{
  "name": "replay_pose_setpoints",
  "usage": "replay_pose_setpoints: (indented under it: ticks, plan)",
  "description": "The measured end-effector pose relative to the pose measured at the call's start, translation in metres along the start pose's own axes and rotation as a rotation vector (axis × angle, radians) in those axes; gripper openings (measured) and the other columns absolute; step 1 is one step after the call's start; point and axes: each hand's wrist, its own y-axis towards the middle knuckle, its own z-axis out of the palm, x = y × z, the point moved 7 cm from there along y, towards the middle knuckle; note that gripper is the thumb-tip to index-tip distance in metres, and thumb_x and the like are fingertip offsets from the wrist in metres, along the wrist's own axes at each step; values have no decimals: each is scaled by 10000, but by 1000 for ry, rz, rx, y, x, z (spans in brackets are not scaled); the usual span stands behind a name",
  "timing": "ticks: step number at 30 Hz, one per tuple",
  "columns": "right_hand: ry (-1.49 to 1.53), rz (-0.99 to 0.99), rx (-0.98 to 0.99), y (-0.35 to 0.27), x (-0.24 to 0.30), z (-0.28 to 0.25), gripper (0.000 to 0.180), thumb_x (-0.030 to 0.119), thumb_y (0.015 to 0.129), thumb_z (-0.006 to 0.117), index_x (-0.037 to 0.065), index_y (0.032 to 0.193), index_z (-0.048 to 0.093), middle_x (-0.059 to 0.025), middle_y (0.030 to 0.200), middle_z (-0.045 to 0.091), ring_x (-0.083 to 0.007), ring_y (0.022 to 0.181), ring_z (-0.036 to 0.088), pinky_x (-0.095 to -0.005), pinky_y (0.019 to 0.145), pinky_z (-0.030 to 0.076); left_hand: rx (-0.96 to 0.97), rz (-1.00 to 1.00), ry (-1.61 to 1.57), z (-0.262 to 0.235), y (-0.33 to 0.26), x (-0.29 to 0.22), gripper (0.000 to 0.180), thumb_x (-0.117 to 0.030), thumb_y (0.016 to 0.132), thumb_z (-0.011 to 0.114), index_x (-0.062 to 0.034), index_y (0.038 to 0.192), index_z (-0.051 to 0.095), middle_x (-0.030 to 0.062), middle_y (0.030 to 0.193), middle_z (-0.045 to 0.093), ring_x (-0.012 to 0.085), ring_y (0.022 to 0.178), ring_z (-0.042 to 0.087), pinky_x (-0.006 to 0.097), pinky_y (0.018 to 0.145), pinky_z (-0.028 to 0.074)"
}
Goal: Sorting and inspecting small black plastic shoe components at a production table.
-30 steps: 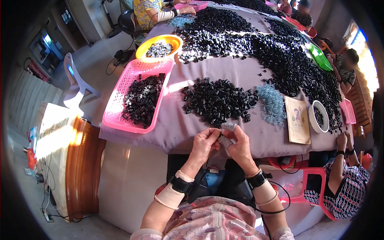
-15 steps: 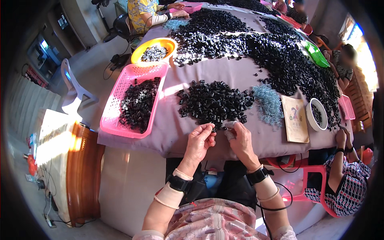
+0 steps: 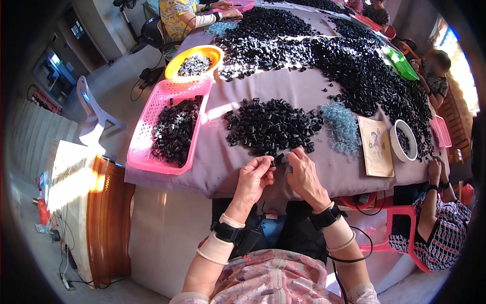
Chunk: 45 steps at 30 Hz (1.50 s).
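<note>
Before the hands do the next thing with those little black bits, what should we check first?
1. Left hand has a small black piece pinched at its fingertips: ok.
2. Right hand meets it at the same spot: ok, though what its fingers hold is hidden.
3. Pile of black pieces lies close beyond the hands: ok.
4. Pink tray sits to the left with pieces in it and bare room near its front edge: ok.
5. Heap of blue bits lies to the right of the pile: ok.
6. Whether the held piece is fitted straight: cannot tell, too small.
</note>
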Motion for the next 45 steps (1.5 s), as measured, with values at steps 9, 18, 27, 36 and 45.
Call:
replay_pose_setpoints:
  ticks: [9,18,27,36,45]
  plan:
    - [226,152,-39,-7,-11,-6,162,-61,685,543,-6,838,539,-144,794,569,-319,725,601,-369,642,491,10,3,12,-1,-1,0,158,-178,903,581,-52,992,616,46,776,599,94,627,527,248,564,440]
    - [1077,425,21,-22,-16,24,169,-61,846,533,-24,998,597,-81,898,666,-128,794,638,-245,713,519,-3,7,39,-3,1,1,160,-185,904,580,-56,989,624,45,778,618,98,626,535,236,568,441]
    - [1019,394,-100,-24,-9,24,163,10,851,598,7,1013,617,-31,816,657,-75,694,610,-205,626,493,29,19,32,-2,-1,2,146,-184,902,581,-68,976,629,18,770,609,92,627,534,227,580,445]
    - [1022,379,-196,-27,-9,29,150,-10,836,605,3,985,616,-15,799,647,-53,679,578,-194,624,485,1,40,47,-2,0,3,155,-185,907,571,-63,982,630,18,757,611,91,621,543,223,576,451]
    - [893,292,-130,-26,3,23,141,-20,816,640,10,946,593,-11,810,634,-63,738,594,-205,665,497,66,29,65,2,-3,1,147,-155,913,557,-57,997,629,14,818,622,80,646,557,215,585,476]
